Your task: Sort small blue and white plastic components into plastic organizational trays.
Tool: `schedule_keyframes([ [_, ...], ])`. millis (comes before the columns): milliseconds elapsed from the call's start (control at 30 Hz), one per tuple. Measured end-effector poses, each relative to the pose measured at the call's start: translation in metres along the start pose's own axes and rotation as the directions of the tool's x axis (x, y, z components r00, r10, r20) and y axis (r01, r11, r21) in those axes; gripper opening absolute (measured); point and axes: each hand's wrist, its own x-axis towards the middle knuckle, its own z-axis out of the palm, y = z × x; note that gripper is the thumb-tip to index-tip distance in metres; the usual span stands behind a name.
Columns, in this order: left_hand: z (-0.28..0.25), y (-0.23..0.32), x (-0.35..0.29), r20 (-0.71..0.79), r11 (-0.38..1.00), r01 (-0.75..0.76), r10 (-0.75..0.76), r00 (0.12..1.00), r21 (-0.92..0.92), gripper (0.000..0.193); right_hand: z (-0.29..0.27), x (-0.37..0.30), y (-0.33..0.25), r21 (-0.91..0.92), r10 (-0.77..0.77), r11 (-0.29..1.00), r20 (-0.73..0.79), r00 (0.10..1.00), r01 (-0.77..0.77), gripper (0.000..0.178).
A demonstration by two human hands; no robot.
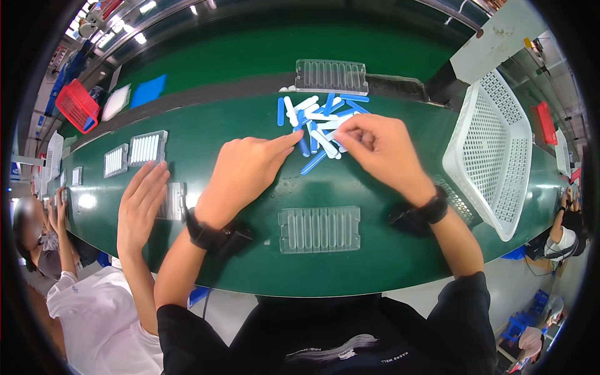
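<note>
A clear plastic grooved tray (319, 229) lies on the green worktop (269, 269), on the near side of the pile of slim blue and white sticks (324, 142). The left hand (247, 172), index finger extended, is at the pile's left edge; the right hand (384, 150), fingers curled narrow, at its right edge. Grip on sticks cannot be determined. A second clear grooved tray (330, 76) sits just beyond the pile.

Green table (387, 269), clear trays (319, 229), piled sticks (326, 144)
</note>
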Motion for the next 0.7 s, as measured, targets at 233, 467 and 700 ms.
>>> schedule_keyframes([
  [233, -0.002, 0.008, -0.023, -0.068, 0.984, 0.036, -0.049, 0.996, -0.176, 0.016, 0.014, -0.007, 0.002, -0.286, -0.274, 0.920, 0.022, 0.961, 0.269, 0.012],
  [467, -0.001, 0.003, -0.031, 0.003, 0.946, 0.116, -0.121, 0.993, -0.301, 0.013, 0.003, -0.011, -0.009, -0.468, -0.351, 0.826, 0.009, 0.936, 0.314, 0.009],
  [700, -0.002, 0.006, -0.031, -0.028, 0.948, 0.077, -0.089, 0.996, -0.308, 0.013, 0.022, -0.002, -0.018, -0.364, -0.349, 0.848, 0.166, 0.922, 0.386, 0.011],
])
